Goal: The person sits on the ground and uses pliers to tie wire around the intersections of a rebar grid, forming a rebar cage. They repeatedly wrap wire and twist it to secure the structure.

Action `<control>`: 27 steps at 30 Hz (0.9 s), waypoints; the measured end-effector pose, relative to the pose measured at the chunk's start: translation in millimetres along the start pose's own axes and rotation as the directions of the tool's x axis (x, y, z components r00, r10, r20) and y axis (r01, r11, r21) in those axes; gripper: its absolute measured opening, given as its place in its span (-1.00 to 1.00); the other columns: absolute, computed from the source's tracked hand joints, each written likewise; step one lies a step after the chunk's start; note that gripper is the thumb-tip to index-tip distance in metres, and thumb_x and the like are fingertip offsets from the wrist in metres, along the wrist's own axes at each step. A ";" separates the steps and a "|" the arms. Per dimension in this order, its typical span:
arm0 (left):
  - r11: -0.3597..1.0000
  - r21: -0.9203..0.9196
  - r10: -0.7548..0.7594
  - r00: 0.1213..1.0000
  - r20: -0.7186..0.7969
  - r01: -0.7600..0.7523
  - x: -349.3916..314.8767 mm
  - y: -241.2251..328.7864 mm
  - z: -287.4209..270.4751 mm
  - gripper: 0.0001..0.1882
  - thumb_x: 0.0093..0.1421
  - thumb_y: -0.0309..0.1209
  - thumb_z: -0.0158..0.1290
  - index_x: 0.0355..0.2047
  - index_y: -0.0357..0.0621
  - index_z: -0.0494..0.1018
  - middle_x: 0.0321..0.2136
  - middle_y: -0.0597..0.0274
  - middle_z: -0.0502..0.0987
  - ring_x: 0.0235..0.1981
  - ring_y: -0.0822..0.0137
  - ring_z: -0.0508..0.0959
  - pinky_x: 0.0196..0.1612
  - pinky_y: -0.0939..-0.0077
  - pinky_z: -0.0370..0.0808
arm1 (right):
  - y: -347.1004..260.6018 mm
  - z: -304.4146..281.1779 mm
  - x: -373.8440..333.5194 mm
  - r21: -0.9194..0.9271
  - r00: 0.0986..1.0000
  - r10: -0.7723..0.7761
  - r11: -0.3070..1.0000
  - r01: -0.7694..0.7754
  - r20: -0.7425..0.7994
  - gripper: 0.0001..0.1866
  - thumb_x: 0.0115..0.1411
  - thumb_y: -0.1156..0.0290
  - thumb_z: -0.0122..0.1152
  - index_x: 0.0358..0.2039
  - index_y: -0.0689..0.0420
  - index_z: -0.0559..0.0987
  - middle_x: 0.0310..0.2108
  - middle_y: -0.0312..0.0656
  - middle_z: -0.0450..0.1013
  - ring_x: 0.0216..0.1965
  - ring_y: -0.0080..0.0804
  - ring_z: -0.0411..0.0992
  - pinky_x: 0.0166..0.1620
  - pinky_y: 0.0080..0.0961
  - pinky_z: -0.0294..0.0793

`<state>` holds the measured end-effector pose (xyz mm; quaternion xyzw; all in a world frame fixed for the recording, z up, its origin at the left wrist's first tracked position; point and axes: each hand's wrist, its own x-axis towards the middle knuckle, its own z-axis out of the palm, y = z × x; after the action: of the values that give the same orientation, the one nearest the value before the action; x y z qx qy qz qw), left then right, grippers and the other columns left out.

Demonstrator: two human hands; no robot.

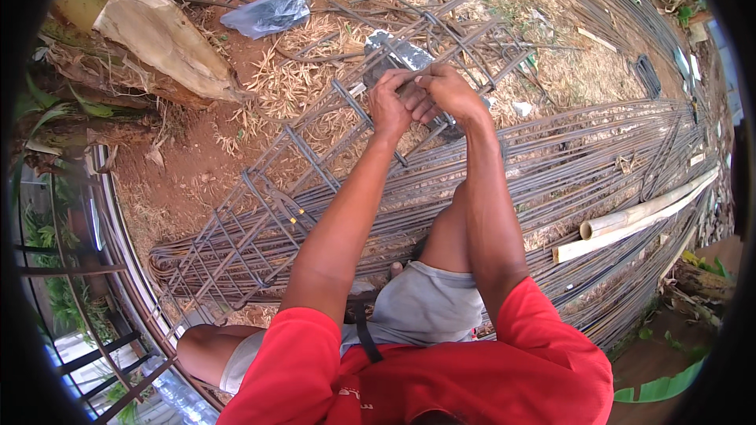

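My left hand [391, 102] and my right hand [450, 93] meet over the upper part of a long rebar cage [311, 156]. Fingers of both are curled in and nearly touching. Whatever they grip is hidden behind the fingers and too small to name. The cage is made of thin rusty bars with square stirrups, and it runs slantwise from the lower left to the upper right. Beneath it, close to my hands, lies a dark block with a whitish, worn top [408, 53]. Two small yellow spots [294, 220] show on the cage's lower half.
Many long steel bars [583, 138] lie bundled across the ground under the cage. Two bamboo poles [646, 206] rest on them at right. A cut plant trunk [161, 35] and a clear plastic bag [272, 12] are at upper left. Metal railing [71, 271] stands at left.
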<state>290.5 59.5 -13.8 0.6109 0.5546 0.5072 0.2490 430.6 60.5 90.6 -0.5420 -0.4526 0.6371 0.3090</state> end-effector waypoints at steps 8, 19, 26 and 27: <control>0.994 -0.041 -0.098 0.995 -0.021 0.097 1.1 8.7 0.6 -0.80 0.28 -0.37 0.30 -0.16 -0.19 0.74 -0.15 0.08 0.74 -0.15 0.02 0.73 -0.07 0.24 0.60 | 28.6 -15.8 48.1 -0.760 0.823 -0.421 0.649 -0.019 -0.380 -0.59 0.30 0.22 0.43 -0.01 0.28 0.67 -0.37 -0.04 0.68 -0.51 -0.39 0.60 -0.43 -0.38 0.54; 0.955 -0.020 -0.295 0.955 -0.030 0.295 6.9 17.3 -2.9 -0.64 0.36 -0.11 0.27 -0.04 -0.11 0.75 -0.15 -0.01 0.75 -0.16 -0.02 0.74 -0.03 0.20 0.60 | 28.4 -25.6 56.7 -0.795 0.937 -0.256 0.605 -0.038 -0.240 -0.64 0.23 0.15 0.38 -0.22 0.22 0.81 -0.22 0.18 0.70 -0.12 0.18 0.69 -0.01 -0.03 0.65; 0.924 -0.045 -0.381 0.925 -0.003 0.380 14.9 10.9 1.2 -0.56 0.33 0.06 0.28 -0.05 -0.01 0.77 -0.26 0.06 0.78 -0.20 0.06 0.77 -0.06 0.23 0.61 | 32.9 -0.8 56.6 -0.893 0.880 -0.435 0.449 0.026 -0.193 -0.65 0.23 0.19 0.33 -0.33 0.30 0.73 -0.27 0.32 0.64 -0.14 0.33 0.64 -0.02 0.11 0.62; 0.922 -0.049 -0.384 0.923 -0.001 0.384 15.3 9.1 0.6 -0.56 0.33 0.07 0.29 -0.05 0.01 0.78 -0.27 0.07 0.79 -0.21 0.07 0.77 -0.06 0.24 0.61 | 33.6 -1.0 58.1 -0.896 0.863 -0.463 0.443 0.029 -0.201 -0.65 0.23 0.19 0.33 -0.32 0.30 0.73 -0.27 0.32 0.64 -0.14 0.33 0.64 -0.02 0.11 0.62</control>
<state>292.9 71.6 -0.9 0.4816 0.6525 0.4650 0.3551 421.9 98.6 36.0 -0.6707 -0.7093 0.1319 0.1722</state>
